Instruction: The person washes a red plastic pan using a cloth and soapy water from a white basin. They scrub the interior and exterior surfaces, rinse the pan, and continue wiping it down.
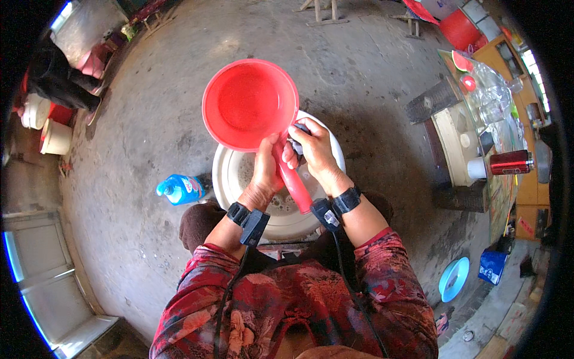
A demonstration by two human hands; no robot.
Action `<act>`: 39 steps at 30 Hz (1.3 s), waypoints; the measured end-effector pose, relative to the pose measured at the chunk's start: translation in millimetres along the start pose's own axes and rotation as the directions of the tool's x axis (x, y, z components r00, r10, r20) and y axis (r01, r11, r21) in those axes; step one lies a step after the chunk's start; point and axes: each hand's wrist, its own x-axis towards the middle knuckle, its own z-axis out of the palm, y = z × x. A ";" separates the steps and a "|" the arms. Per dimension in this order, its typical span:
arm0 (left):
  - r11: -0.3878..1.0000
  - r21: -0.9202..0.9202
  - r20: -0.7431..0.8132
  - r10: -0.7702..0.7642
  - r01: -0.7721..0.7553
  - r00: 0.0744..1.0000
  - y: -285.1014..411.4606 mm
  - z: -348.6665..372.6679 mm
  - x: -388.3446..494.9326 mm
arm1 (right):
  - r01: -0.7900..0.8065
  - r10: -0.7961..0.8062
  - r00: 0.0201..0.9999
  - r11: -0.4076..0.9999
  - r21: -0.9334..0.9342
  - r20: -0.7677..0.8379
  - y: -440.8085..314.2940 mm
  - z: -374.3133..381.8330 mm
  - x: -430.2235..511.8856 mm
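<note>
A red plastic water dipper (244, 105) is held up over a white basin (220, 175), its bowl tipped towards my view. My left hand (266, 170) grips it where the long handle (293, 184) joins the bowl. Pinched in my right hand (317, 150) is a dark grey cloth (299, 137), close against the joint between bowl and handle. Cloudy water with some bubbles (282, 204) shows in the basin, partly hidden by my hands and the dipper.
A blue pump bottle (180, 189) lies on the concrete floor left of the basin. On the right, a glass-topped table (497, 197) carries a red thermos flask (511, 162). A light-blue bowl (454, 279) is at lower right. Another person's dark-clothed legs (67, 85) show upper left.
</note>
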 end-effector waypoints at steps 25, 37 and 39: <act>0.999 0.007 -0.011 -0.048 0.048 0.999 -8.2 -12.7 3.8 | 0.165 -0.156 0.968 0.986 0.031 -0.197 -1.7 -15.2 18.8; 0.998 -0.017 0.000 -0.064 0.064 0.998 -5.0 -11.1 5.4 | 0.078 -0.077 0.985 0.997 0.000 -0.154 -7.6 -16.1 14.6; 0.999 -0.010 -0.017 -0.031 0.031 0.999 -2.3 -12.0 6.0 | -0.108 0.105 0.993 0.993 -0.056 -0.054 -3.3 -12.6 5.1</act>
